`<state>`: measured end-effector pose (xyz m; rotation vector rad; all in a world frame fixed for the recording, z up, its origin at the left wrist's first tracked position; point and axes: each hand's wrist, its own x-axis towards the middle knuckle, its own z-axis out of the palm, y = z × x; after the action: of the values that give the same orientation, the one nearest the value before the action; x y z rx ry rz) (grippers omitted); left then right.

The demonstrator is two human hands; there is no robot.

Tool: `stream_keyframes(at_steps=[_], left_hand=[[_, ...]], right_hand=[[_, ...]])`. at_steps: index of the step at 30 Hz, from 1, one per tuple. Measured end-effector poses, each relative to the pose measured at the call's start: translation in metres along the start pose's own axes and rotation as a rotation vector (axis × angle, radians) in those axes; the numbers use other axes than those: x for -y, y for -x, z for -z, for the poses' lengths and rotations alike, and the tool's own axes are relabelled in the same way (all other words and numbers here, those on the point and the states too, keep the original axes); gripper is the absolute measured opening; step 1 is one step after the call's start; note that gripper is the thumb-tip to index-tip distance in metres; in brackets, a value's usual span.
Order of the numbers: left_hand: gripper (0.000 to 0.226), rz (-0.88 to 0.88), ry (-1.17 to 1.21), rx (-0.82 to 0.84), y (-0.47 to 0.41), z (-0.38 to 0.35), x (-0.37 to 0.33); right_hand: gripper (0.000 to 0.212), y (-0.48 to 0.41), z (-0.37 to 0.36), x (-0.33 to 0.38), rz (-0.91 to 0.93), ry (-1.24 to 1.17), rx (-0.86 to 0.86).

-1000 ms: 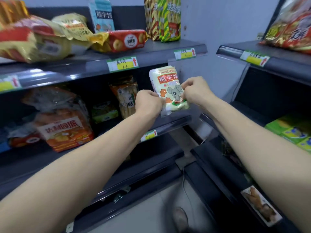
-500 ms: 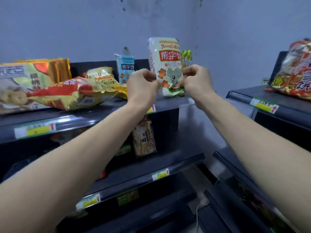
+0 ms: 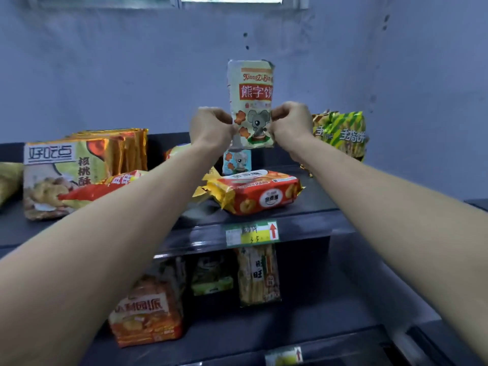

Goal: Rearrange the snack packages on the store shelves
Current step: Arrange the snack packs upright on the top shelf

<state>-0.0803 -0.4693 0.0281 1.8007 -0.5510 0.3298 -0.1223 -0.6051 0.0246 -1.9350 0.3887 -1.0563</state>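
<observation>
While both hands hold it up before the wall, the bear-biscuit packet [image 3: 252, 101] stands with its long axis running 12 to 6 o'clock, above the top shelf [image 3: 311, 207] and touching nothing on it. Well off at its 8 o'clock, a yellow bag [image 3: 66, 167] reads 好吃点. The left hand [image 3: 211, 125] pinches the packet's lower edge at 9 o'clock with its fingers curled. The packet's face reads "XiongZiBing" and 熊字饼 above a grey cartoon animal. The right hand [image 3: 290, 122] pinches the opposite edge at 3 o'clock, and neither hand is nearer. At 6 o'clock a small blue packet [image 3: 237, 161] shows the same cartoon, and a red pack [image 3: 256, 191] lies flat in front of it. At 4 o'clock a green-striped bag [image 3: 340, 133] reads 手指饼. Setting the packet down likely means lowering it toward 6 o'clock, bottom end first.
</observation>
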Motion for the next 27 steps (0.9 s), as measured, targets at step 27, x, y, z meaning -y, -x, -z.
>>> stream_keyframes(at_steps=[27], left_hand=[[0.018, 0.284, -0.443, 0.073, -0.055, -0.05, 0.071]], right_hand=[[0.02, -0.054, -0.056, -0.067, -0.157, 0.268, 0.56]])
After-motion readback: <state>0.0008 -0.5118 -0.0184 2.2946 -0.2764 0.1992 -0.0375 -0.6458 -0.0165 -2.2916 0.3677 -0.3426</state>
